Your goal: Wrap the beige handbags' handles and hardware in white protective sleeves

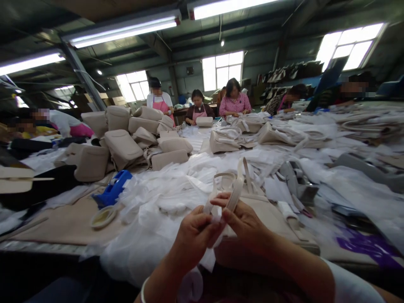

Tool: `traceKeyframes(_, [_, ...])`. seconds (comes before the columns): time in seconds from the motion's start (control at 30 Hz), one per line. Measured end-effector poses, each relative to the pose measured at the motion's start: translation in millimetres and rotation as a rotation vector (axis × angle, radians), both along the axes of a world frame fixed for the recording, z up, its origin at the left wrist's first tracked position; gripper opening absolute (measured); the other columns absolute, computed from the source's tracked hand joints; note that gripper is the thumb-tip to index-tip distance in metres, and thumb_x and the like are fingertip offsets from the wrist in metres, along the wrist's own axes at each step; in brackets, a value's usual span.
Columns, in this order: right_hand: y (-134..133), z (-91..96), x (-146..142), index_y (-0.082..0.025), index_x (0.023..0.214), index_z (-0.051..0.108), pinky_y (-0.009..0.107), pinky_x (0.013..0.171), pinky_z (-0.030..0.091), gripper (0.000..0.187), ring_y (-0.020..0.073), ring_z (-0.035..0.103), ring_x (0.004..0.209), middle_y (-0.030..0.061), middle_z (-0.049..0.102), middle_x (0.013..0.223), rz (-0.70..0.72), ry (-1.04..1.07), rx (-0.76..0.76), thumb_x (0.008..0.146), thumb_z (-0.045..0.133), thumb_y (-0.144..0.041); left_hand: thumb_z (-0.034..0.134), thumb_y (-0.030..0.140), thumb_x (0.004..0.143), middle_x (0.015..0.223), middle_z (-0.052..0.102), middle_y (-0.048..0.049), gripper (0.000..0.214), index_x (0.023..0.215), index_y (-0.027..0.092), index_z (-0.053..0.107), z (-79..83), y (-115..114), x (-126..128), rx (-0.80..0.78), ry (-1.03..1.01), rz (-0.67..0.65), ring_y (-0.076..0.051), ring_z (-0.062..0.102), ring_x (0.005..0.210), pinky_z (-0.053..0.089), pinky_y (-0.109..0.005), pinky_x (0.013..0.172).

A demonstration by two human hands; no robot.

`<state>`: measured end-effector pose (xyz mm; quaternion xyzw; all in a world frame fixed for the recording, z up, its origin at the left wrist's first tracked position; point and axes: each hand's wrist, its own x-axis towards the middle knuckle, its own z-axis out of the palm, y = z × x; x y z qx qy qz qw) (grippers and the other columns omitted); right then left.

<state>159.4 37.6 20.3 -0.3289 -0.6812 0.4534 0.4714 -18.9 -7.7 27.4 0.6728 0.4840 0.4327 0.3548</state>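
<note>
A beige handbag (pixel 271 214) lies on the table in front of me, its cream handles (pixel 235 185) standing up. My right hand (pixel 244 221) is closed on one handle strap, fingers curled over it. My left hand (pixel 194 237) is closed too, pinching a bit of white wrapping paper (pixel 216 219) against the same strap. White tissue paper (pixel 158 210) is heaped to the left of the bag and under my hands.
A blue tape dispenser (pixel 112 191) and a tape roll (pixel 102 216) lie at left. Stacked beige bags (pixel 123 145) stand behind them, more bags (pixel 227 141) mid-table. Several other people (pixel 235 101) work along the far and side edges. Grey pieces (pixel 296 185) lie at right.
</note>
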Motion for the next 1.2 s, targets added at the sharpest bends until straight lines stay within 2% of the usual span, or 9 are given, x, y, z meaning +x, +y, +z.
traceKeyframes(0.1, [9,6.3,2,-0.016,0.092,0.077,0.029,0.061,0.044,0.05,0.0162,0.055,0.064,0.0057,0.064,0.071,-0.027,0.24,-0.4,0.088,0.056,-0.061,0.062,0.037,0.09,0.081,0.06,-0.0063,0.031,0.067,0.018,0.071,-4.3,0,-3,-0.004,0.061,-0.001,-0.018,0.057,0.077,0.048,-0.029,0.071])
traceKeyframes(0.2, [12,8.6,-4,-0.014,0.078,0.074,0.024,0.048,0.029,0.045,0.0094,0.037,0.047,-0.0027,0.048,0.051,-0.024,0.349,-0.529,0.08,0.068,-0.059,0.06,0.044,0.09,0.081,0.064,-0.0073,0.034,0.072,0.02,0.075,-8.8,4,-4,0.022,0.093,0.015,-0.02,0.061,0.079,0.05,-0.03,0.075])
traceKeyframes(0.3, [2,2.3,-15,-0.015,0.076,0.074,0.023,0.051,0.03,0.041,0.0091,0.039,0.051,-0.0023,0.051,0.055,0.055,0.311,-0.439,0.077,0.073,-0.056,0.056,0.045,0.092,0.078,0.07,-0.0058,0.033,0.078,0.024,0.077,-12.1,8,-5,0.062,0.095,0.006,-0.022,0.064,0.084,0.049,-0.037,0.093])
traceKeyframes(0.4, [-9,-3.4,-22,-0.017,0.085,0.074,0.023,0.057,0.037,0.04,0.0112,0.049,0.059,-0.0004,0.06,0.067,0.092,0.355,-0.424,0.075,0.076,-0.056,0.054,0.043,0.093,0.08,0.072,-0.0054,0.032,0.078,0.025,0.076,-14.7,8,-8,0.099,0.087,0.025,-0.023,0.066,0.084,0.051,-0.037,0.09])
traceKeyframes(0.63, [3,8.8,-19,-0.011,0.084,0.067,0.03,0.065,0.051,0.039,0.0173,0.065,0.064,0.0081,0.07,0.076,0.213,0.626,-1.031,0.075,0.071,-0.049,0.055,0.031,0.092,0.091,0.071,-0.0082,0.022,0.081,0.022,0.072,-15.1,0,5,0.276,0.041,-0.107,-0.022,0.067,0.088,0.052,-0.034,0.088])
traceKeyframes(0.8, [15,14.6,-14,-0.016,0.091,0.067,0.027,0.07,0.053,0.027,0.0171,0.069,0.068,-0.0006,0.069,0.062,0.04,0.806,-0.805,0.071,0.081,-0.028,0.058,0.029,0.092,0.086,0.069,-0.0053,0.015,0.101,0.02,0.067,-28.2,-6,13,0.189,-0.013,0.13,-0.017,0.065,0.077,0.052,-0.027,0.072])
traceKeyframes(0.9, [16,13.3,-11,-0.016,0.087,0.068,0.029,0.07,0.054,0.027,0.0186,0.071,0.072,0.0025,0.073,0.068,0.043,0.754,-0.657,0.071,0.083,-0.033,0.067,0.031,0.086,0.081,0.071,-0.0014,0.049,0.13,0.018,0.051,-37.5,-6,11,0.059,-0.054,0.332,-0.015,0.065,0.069,0.051,-0.024,0.064])
traceKeyframes(1.07, [14,13.2,-7,-0.018,0.087,0.071,0.029,0.074,0.053,0.024,0.019,0.072,0.08,0.005,0.077,0.079,0.019,0.678,-0.523,0.078,0.079,-0.038,0.061,0.036,0.09,0.074,0.07,-0.001,0.021,0.095,0.017,0.07,-34.7,-6,12,0.004,0.003,0.297,-0.014,0.062,0.066,0.048,-0.023,0.063])
traceKeyframes(1.2, [7,3.1,-14,-0.018,0.089,0.075,0.029,0.078,0.051,0.029,0.0191,0.07,0.085,0.0069,0.078,0.09,0.03,0.594,-0.511,0.077,0.079,-0.044,0.054,0.032,0.094,0.075,0.071,-0.0007,0.025,0.089,0.019,0.075,-25.8,-2,19,0.024,-0.055,0.2,-0.014,0.064,0.072,0.049,-0.023,0.069])
